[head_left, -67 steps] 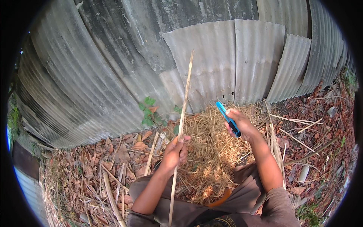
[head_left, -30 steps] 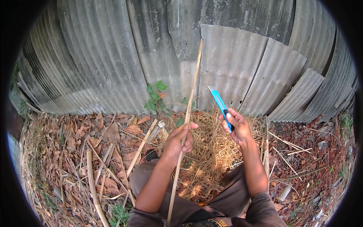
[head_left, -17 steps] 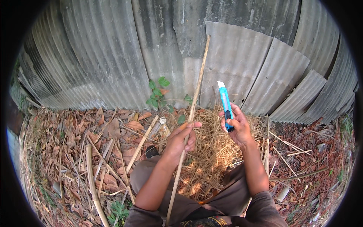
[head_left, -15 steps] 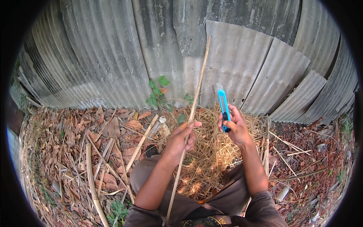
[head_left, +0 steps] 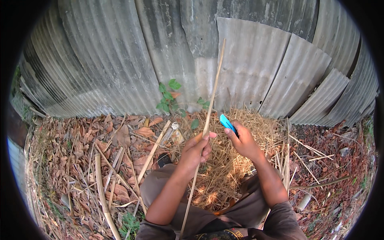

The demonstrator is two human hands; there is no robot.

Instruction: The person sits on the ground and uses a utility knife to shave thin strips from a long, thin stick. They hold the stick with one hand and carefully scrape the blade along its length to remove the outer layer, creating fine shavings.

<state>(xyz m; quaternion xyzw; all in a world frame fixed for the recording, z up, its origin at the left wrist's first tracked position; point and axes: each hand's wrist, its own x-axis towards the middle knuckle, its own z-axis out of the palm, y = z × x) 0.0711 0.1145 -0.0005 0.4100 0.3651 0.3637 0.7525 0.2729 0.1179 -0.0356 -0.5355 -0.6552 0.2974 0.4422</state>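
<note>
My left hand (head_left: pixel 196 151) is closed round a long, thin bamboo strip (head_left: pixel 216 84). The strip runs from my lap up past the hand, its upper end standing in front of the metal fence. In my right hand (head_left: pixel 245 142) is a blue utility knife (head_left: pixel 226 122), gripped with the thumb along its handle. The knife's front end points up and left toward the strip, with a gap between them. Whether its blade is out I cannot tell. Below both hands lies a heap of pale, curly shavings (head_left: pixel 224 176).
A grey corrugated metal fence (head_left: pixel 108 60) rises in front. Dry leaves (head_left: pixel 120 160) cover the ground at the left, with a bamboo pole (head_left: pixel 102 192) and loose strips among them. Small green plants (head_left: pixel 165 98) grow at the fence's foot. Thin sticks (head_left: pixel 306 148) lie at the right.
The knife has tilted from nearly upright to pointing left, and my right hand has turned and moved slightly down and left. My left hand keeps its hold on the strip.
</note>
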